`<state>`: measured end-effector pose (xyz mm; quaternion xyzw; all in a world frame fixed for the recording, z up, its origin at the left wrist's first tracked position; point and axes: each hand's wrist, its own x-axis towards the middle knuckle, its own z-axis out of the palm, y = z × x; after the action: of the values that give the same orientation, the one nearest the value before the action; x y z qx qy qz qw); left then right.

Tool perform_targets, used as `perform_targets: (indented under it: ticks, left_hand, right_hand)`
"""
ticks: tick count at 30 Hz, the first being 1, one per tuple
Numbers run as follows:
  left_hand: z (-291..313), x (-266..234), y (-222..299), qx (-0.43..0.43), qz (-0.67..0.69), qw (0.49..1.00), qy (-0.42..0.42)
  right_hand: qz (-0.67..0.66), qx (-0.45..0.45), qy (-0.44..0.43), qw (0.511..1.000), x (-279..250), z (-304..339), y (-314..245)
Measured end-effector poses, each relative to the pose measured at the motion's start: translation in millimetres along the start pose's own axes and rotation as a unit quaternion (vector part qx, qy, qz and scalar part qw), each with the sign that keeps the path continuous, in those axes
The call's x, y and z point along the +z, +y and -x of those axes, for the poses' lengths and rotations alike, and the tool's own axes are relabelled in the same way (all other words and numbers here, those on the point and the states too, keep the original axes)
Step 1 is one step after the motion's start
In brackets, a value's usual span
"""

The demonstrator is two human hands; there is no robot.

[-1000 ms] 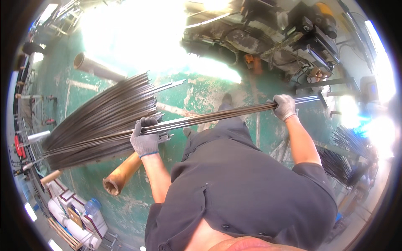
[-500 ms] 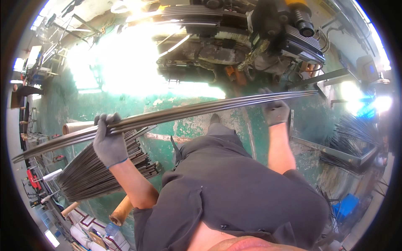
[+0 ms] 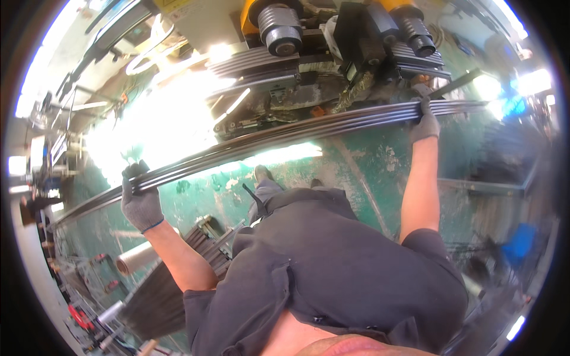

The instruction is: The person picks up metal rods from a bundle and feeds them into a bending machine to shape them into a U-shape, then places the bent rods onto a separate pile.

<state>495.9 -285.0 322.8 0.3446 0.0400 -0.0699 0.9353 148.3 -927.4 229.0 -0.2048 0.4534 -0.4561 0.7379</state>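
Observation:
A bundle of several long, thin metal rods [image 3: 285,132] stretches across the view in front of me, its right end higher in the picture than its left. Toward the left part of the bundle, my gloved left hand [image 3: 141,199] is closed around the rods, thumb and fingers wrapping them. My gloved right hand [image 3: 426,123] grips the same bundle toward its right end. Both hands hold it off the floor, arms stretched forward. The rods' far left end reaches near the picture's rim, and the right end fades into glare.
A machine with dark ribbed cylinders [image 3: 281,34] stands ahead. Behind my left arm lies a stack of dark rods [image 3: 157,296], beside a cardboard-coloured roll [image 3: 135,258]. On the right are a blurred metal frame [image 3: 487,185] and a blue object [image 3: 518,243]. Worn green floor [image 3: 368,172] lies below.
I have moved closer to the machine with the rods. My right hand has gone from an open, loose pose by the bundle to gripping it, farther out to the right.

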Motion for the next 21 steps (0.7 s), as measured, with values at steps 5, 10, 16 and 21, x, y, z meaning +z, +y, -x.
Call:
perform_targets:
  ticks: [5,10,16,21]
  left_hand:
    - [-99.7,-46.2,-17.9,-0.052,0.026,0.998,-0.007]
    - [-151.7,-7.3,-60.4,-0.130,-0.031,0.991,-0.027]
    - [-196.4,19.7,-65.4,-0.175,0.012,0.981,-0.083]
    - [-259.2,10.7,-26.4,-0.174,0.094,0.974,0.107]
  right_hand:
    - [0.012,-0.020,-0.081,0.996,90.7,70.0,67.6]
    - [0.036,0.013,-0.097,0.995,188.3,163.4,151.9]
    - [0.005,0.026,-0.121,0.992,225.5,113.7,156.8]
    - [-0.026,0.001,-0.075,0.997,243.4,68.5,143.2]
